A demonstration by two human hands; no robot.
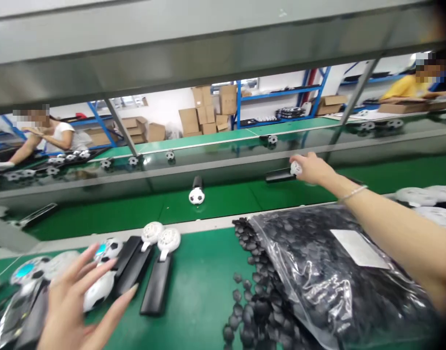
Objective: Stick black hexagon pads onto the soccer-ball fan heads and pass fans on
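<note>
**Across the green belt, one fan in hand**

On the far lane of the conveyor [223,204], my right hand [312,167] is stretched out, fingers closed around a handheld fan [284,173]: a black bar handle lying flat, with a white, football-patterned round head tucked against my fingers. A matching fan [197,192] lies alone further left on the same lane. Near me, my left hand [77,301] is spread wide and holds nothing, hovering over a football-patterned piece [99,289] beside two white-headed fans [155,265]. A clear bag of small black parts [335,272] spills onto the bench under my right forearm.
</note>
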